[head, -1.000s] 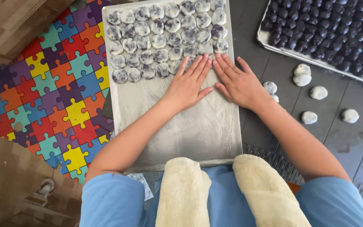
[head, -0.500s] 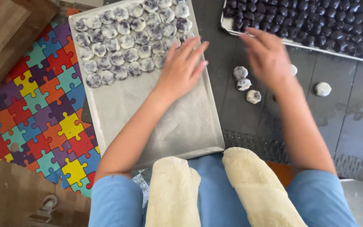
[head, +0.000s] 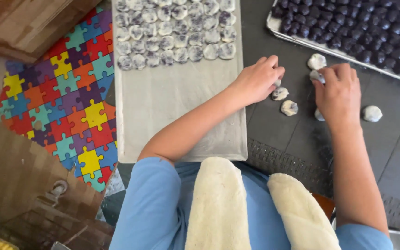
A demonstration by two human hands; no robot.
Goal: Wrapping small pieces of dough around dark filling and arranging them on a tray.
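My left hand is curled over the right edge of a grey floured tray, its fingertips closed on a small white-coated ball. My right hand rests on the dark mat and pinches another coated ball. Loose coated balls lie around the two hands: one above them, two between them, and one to the right. Rows of coated balls fill the far end of the grey tray.
A metal tray packed with dark purple balls sits at the top right. A colourful puzzle mat lies left of the grey tray, with a wooden board beyond it. Cream padded covers lie over my lap.
Both hands have left the tray's floured surface and moved right to the loose balls on the dark mat. Each now closes on a ball.
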